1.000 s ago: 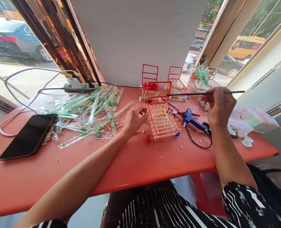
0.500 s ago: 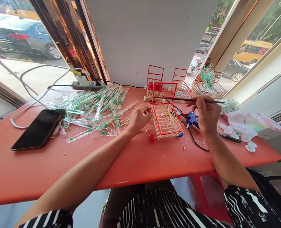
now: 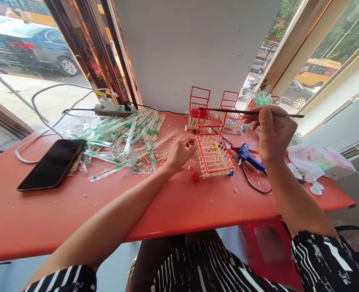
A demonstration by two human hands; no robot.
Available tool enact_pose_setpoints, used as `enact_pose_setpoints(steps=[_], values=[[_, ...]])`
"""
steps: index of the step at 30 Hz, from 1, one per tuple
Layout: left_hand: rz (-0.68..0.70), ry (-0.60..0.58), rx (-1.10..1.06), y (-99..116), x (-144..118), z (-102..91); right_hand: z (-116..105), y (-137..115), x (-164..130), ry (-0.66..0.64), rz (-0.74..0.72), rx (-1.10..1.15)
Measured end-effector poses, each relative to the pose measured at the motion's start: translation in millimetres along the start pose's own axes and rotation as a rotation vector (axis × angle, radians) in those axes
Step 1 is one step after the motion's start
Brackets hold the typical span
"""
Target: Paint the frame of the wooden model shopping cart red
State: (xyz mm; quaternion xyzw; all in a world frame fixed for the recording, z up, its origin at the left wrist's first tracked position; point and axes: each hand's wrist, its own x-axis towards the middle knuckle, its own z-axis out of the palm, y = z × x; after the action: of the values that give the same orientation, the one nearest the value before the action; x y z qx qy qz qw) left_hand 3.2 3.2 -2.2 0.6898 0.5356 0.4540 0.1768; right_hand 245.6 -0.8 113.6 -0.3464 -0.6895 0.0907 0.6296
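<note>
Red cart (image 3: 214, 155) (between hands), left touching.

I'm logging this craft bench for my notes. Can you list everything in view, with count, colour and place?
table: one, red, spans the view
phone: one, black, left
wrapped sticks: many, clear-green, left of centre
power strip: one, grey, back left
stick cart: one, red-edged, centre
finished carts: at least three, red, back
glue gun: one, blue, right of cart
thin rod: one, dark, held level
left hand: beside the cart
right hand: pinching the rod
</note>
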Motion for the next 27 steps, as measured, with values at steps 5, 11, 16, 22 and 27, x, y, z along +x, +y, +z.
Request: enact_pose_setpoints(steps=[5, 11, 16, 22, 27], values=[[0.014, -0.003, 0.007, -0.3, 1.7, 0.5, 5.1, -2.0, 2.6, 0.008, -0.049, 0.038], [0.027, 0.006, 0.027, -2.7, 1.8, 1.8, 4.8, -3.6, 3.7, 0.009, -0.084, 0.031], [0.045, 0.011, 0.029, -4.4, 1.9, 2.0, 5.2, 3.8, 3.4, 0.026, -0.069, 0.029], [0.047, 0.011, 0.013, -5.4, 1.8, 2.1, 4.7, 10.1, 3.6, 0.053, -0.044, 0.041], [0.052, 0.007, 0.001, -6.9, 2.5, 2.9, -4.6, 11.2, -2.9, 0.086, -0.004, 0.113]])
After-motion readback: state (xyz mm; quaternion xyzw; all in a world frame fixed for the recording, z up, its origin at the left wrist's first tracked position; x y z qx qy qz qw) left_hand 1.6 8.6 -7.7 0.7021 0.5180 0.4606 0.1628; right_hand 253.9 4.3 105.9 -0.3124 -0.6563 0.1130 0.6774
